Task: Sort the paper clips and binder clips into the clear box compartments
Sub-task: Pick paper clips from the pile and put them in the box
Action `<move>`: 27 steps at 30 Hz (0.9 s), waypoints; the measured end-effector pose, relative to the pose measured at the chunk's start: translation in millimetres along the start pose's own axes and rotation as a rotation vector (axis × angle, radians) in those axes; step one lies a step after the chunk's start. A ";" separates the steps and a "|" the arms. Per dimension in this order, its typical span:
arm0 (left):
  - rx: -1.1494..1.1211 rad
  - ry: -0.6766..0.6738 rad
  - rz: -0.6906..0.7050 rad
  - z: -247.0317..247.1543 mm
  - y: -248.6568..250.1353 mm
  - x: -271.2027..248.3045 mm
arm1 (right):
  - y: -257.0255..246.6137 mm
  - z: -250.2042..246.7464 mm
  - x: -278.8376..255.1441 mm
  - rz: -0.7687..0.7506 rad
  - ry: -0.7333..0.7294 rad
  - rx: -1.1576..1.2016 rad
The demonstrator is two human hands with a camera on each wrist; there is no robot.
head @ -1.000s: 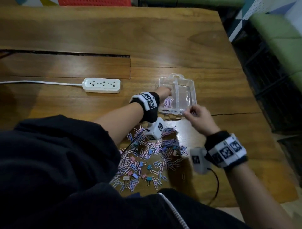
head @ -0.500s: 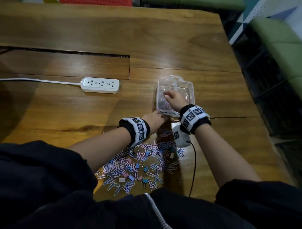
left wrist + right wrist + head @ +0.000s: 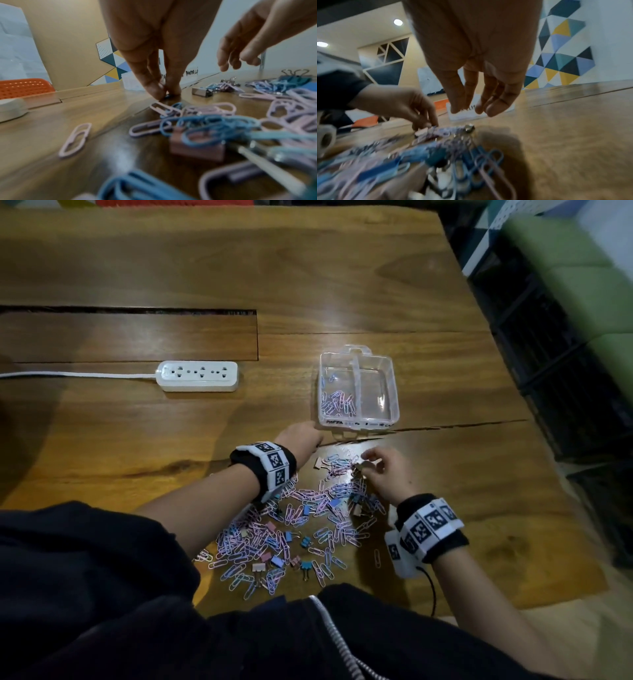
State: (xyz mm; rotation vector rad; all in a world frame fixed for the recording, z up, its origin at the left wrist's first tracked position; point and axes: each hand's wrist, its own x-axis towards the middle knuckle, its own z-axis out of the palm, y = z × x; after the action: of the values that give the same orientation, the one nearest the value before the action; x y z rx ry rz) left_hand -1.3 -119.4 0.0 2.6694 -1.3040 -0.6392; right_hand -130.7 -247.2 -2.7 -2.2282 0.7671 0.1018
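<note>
Withdrew both hands from clear box (image 3: 393, 392) to pile (image 3: 294, 529) on counter (image 3: 137, 440). Left hand (image 3: 154, 54) pinched blue paper clip (image 3: 169, 95); right hand (image 3: 479, 81) hung open, likely choosing next piece.

Pastel clips (image 3: 294, 529) heaped near clear box (image 3: 394, 392)

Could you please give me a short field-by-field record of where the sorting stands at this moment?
box: clear box on the wooden table, lid off
left compartment: some paper clips
right compartment: looks empty
unsorted pile: paper clips and binder clips on the table in front of the person
left hand: left hand pinches a small clip against the table at the pile's far edge
right hand: right hand above the pile, fingers loose, holding nothing
other: white power strip left of the box
</note>
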 end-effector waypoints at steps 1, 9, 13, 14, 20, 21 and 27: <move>0.042 -0.009 0.004 -0.1 0.4 0.3 | 2.0 5.2 -0.8 -0.040 -0.015 -0.076; -0.259 0.065 -0.179 -10.4 -1.7 -6.8 | -21.9 19.1 7.9 -0.257 -0.146 -0.439; -0.910 0.067 -0.376 -14.2 2.4 -17.1 | -22.2 19.6 9.9 -0.255 -0.220 -0.328; -1.051 0.054 -0.420 -14.7 3.7 -18.8 | -22.5 20.2 9.8 -0.253 -0.228 -0.321; -0.829 -0.061 -0.255 2.1 11.8 -24.1 | -20.0 22.7 9.4 -0.166 -0.180 -0.292; -0.672 -0.064 -0.216 5.1 12.7 -24.3 | -19.5 21.3 9.0 -0.141 -0.171 -0.270; -0.305 -0.061 -0.074 11.9 18.9 -22.1 | -10.2 3.9 -2.0 0.018 -0.057 0.204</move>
State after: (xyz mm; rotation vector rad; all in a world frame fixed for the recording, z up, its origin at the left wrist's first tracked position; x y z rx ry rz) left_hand -32.0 -113.1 1.5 2.4747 -1.0288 -0.8588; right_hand -126.1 -238.1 1.6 -2.0171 0.7329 0.0913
